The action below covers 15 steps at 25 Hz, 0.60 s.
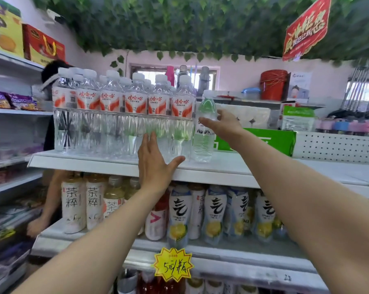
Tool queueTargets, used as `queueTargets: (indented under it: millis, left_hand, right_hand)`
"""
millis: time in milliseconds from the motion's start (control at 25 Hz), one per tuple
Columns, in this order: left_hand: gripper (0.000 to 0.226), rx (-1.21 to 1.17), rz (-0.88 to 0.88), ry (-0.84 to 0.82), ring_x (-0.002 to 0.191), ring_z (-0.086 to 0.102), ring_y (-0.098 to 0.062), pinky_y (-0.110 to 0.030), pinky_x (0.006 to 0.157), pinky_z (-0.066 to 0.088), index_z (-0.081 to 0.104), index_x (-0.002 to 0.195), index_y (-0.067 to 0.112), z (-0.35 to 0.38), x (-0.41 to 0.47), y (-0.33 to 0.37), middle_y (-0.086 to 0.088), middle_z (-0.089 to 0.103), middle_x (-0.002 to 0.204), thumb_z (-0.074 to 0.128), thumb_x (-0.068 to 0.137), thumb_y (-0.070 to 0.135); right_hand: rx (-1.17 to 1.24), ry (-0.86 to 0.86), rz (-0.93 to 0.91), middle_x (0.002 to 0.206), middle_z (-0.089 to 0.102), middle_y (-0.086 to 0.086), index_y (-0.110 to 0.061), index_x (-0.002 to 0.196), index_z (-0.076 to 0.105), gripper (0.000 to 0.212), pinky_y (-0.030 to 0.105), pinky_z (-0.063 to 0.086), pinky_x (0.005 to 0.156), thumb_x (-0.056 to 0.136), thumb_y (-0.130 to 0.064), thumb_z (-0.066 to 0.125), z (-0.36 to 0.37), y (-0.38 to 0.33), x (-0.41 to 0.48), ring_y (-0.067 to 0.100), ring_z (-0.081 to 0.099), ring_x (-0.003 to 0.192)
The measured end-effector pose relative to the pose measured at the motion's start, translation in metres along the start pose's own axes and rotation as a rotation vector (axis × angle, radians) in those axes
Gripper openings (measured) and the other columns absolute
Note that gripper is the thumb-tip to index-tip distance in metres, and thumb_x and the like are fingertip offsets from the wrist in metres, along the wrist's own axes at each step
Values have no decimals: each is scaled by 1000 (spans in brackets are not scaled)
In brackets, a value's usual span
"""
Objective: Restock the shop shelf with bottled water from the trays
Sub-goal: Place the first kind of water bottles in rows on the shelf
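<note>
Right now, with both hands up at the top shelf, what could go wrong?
The green-tinted bottle under the right hand stands at the open end of the row, so a nudge could tip it. The left hand presses the red-label bottles near the shelf edge; pulling back carelessly might drag one off.

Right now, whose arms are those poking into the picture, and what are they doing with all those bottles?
The arms belong to a person wearing a camera on their head, so you see what they see: a shop shelf. There is just this one picture, looking forward at the hands.

On the top shelf stands a row of water bottles with red-and-white labels. The right hand is around a clear bottle with a white cap at the end of the row, standing on the shelf. The left hand is open and flat against the front of the row, holding nothing.

Below are tea and lemon drinks and a yellow price tag.
</note>
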<state>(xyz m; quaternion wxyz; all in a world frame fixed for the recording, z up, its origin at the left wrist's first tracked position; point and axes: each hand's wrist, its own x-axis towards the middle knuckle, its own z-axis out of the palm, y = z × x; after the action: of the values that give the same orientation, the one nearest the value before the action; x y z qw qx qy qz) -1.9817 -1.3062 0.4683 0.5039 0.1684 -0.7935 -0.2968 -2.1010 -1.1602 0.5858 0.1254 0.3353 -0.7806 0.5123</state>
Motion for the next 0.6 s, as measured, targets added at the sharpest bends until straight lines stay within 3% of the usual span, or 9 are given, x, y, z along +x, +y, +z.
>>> queueTargets:
  millis: [80, 160, 320, 600]
  left_hand:
    - [97, 8, -34, -21, 154, 4, -24, -42, 123, 11, 11, 160, 19, -24, 0, 7, -4, 6, 169, 66, 89, 54]
    - [87, 10, -45, -26, 154, 9, -28, -46, 123, 16, 16, 160, 17, -52, 0, 17, -6, 12, 167, 59, 94, 55]
    - [75, 73, -48, -31, 149, 21, -31, -47, 117, 26, 29, 155, 11, -104, -4, 33, -11, 26, 161, 53, 98, 53]
    - [71, 152, -57, -123, 145, 26, -34, -47, 115, 29, 30, 154, 10, -158, -45, 13, -13, 30, 158, 49, 100, 53]
  right_hand:
    - [-130, 27, -38, 150, 50, 8, -15, 153, 41, 68, 40, 42, 111, 97, -45, 65, -5, -20, -20, 28, 49, 136]
    - [-225, 40, -74, 157, 45, 10, -16, 155, 39, 63, 39, 37, 115, 102, -45, 56, -7, -41, -42, 29, 45, 142]
    - [-392, 42, -134, 155, 47, 7, -17, 153, 44, 58, 35, 36, 113, 103, -44, 55, -3, -80, -89, 27, 46, 140]
    - [-635, -68, -110, 154, 48, 11, -21, 152, 43, 61, 39, 39, 115, 98, -46, 60, 36, -88, -171, 32, 46, 140]
